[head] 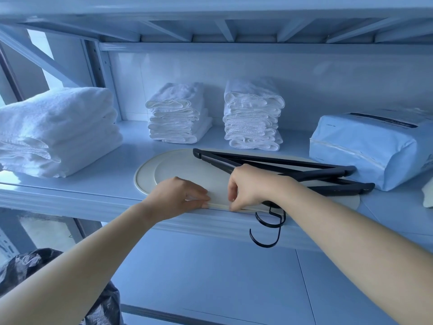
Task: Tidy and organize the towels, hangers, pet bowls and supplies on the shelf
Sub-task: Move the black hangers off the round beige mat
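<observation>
A flat cream oval mat (187,168) lies on the shelf (70,186), its front edge at the shelf's lip. My left hand (180,195) pinches that front edge, and my right hand (248,186) pinches it a little to the right. Several black hangers (293,170) lie across the mat's right half, with their hooks (269,231) hanging over the shelf's front edge under my right wrist. A big folded white towel stack (56,130) sits at the left. Two smaller stacks of folded white cloths (178,116) (253,116) stand at the back.
A pale blue sealed package (370,146) lies at the right, touching the hangers' ends. A white item (428,195) shows at the right frame edge. A black plastic bag (35,273) sits below left. A lower shelf (210,277) runs underneath, and an upper shelf (210,38) above.
</observation>
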The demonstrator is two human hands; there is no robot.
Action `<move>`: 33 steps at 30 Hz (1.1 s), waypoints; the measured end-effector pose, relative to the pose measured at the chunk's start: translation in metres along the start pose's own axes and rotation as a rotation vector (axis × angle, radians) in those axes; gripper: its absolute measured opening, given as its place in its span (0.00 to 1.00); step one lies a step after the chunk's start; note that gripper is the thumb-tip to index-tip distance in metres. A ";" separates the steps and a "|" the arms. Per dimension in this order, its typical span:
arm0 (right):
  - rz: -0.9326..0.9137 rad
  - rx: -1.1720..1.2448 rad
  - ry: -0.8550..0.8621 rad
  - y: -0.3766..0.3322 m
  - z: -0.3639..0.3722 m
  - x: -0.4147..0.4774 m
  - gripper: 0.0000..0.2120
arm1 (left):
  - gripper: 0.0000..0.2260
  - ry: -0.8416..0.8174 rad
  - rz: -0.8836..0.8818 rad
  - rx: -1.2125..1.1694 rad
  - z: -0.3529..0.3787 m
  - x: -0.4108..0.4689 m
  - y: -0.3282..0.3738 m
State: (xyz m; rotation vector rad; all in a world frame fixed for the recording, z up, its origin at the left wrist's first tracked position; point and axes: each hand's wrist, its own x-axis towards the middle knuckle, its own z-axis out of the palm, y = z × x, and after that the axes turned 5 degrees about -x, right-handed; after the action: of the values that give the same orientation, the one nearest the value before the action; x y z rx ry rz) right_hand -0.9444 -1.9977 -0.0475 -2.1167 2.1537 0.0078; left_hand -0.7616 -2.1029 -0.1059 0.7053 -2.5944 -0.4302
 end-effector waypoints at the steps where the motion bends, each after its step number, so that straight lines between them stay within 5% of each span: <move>1: -0.005 -0.005 0.000 -0.001 0.000 0.000 0.06 | 0.08 -0.001 0.001 0.002 0.000 0.000 -0.001; 11: -0.009 0.019 0.007 0.005 -0.001 -0.008 0.05 | 0.07 -0.039 0.068 0.107 -0.003 0.008 -0.002; 17: -0.011 0.009 0.006 0.003 -0.002 -0.008 0.07 | 0.10 0.072 0.176 0.125 0.007 0.009 0.002; 26: 0.000 0.061 0.108 0.009 0.010 -0.014 0.07 | 0.06 0.023 0.006 0.024 0.010 0.007 0.003; 33: -0.020 0.053 0.023 0.014 0.014 -0.012 0.14 | 0.11 0.041 0.108 0.082 0.011 0.010 0.015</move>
State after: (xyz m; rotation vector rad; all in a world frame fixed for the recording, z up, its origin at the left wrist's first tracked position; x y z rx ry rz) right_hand -0.9571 -1.9846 -0.0617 -2.1191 2.1204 -0.0747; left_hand -0.7804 -2.0933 -0.1061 0.5903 -2.6092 -0.2745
